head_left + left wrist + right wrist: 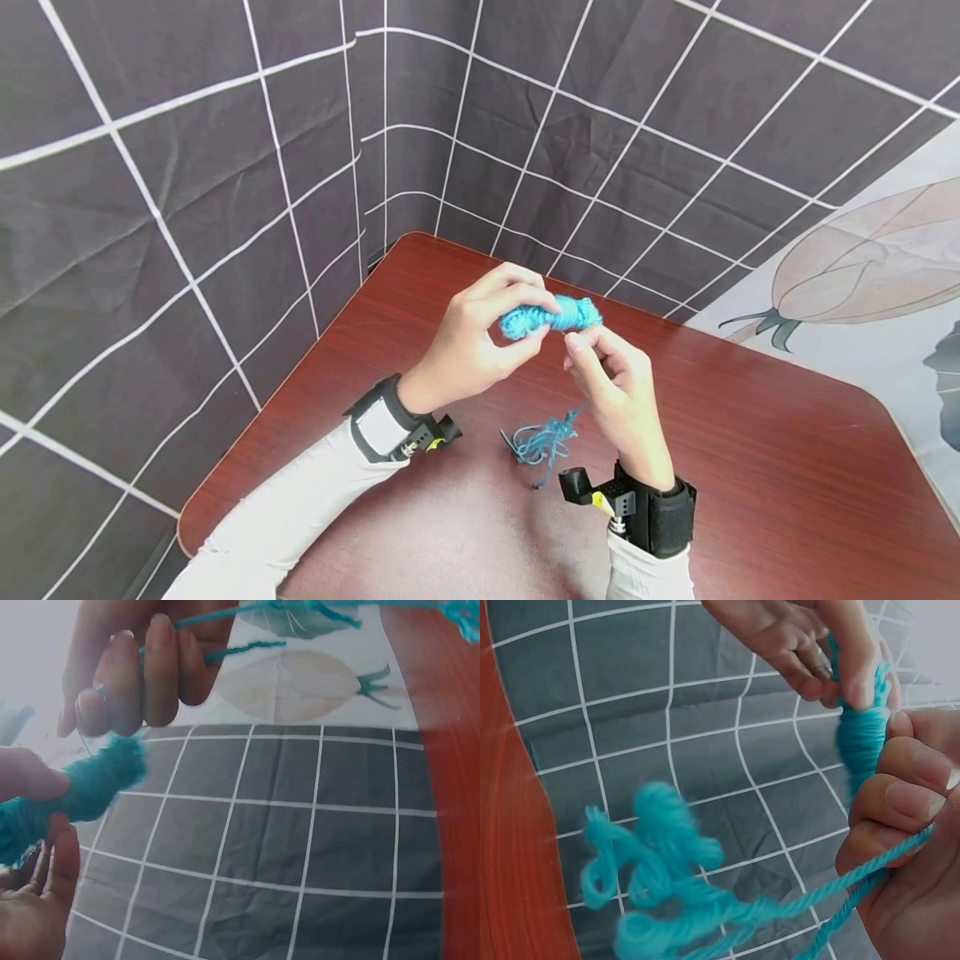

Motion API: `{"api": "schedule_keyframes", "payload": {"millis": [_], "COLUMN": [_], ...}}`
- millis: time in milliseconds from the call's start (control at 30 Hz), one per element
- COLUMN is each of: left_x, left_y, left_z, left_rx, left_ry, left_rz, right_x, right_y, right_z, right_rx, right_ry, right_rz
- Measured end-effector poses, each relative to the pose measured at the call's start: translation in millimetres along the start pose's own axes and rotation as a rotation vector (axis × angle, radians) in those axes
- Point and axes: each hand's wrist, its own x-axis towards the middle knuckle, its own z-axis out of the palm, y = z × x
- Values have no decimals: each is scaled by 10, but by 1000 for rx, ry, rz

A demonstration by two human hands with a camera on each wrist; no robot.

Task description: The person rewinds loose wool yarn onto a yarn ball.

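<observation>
Gripping yarn bundle [577, 312] w/ L hand [471, 342], pinching strand [855, 874] w/ R hand [621, 375]; wrapped round mid., prob. yet to wind loose tangle [551, 438].

No text, brand, number or sign is showing legibly in any view. A white patch [379, 427] is sitting on the left wrist's black strap [402, 413], and a small yellow patch [602, 502] is showing beside the right wrist's camera [576, 485], neither one bearing readable marks.
</observation>
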Motion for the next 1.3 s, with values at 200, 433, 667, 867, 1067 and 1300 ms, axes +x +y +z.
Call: {"api": "schedule_keyframes", "payload": {"millis": [200,433,667,867,1067,1300], "left_x": [-25,63,16,-32,8,42], "left_y": [-72,120,18,-63,10,108], "left_z": [-7,-137,-111,-12,-14,-27], "left_rx": [6,-258,-723,-832,-676,-151], "left_ry": [-130,-295,-326,-129,58,39], "left_rz": [-27,-125,-253,-269,-286,-136], "right_x": [-4,-3,-6,-7,-3,-4], "right_y": [-20,-46,-50,-32,-38,-49], "right_z": [-6,0,-7,-11,5,6], "right_rx": [-66,-76,-6,80,55,-37], "right_ry": [10,23,48,34,0,-8], "right_rz": [31,34,12,-16,-5,5]}}
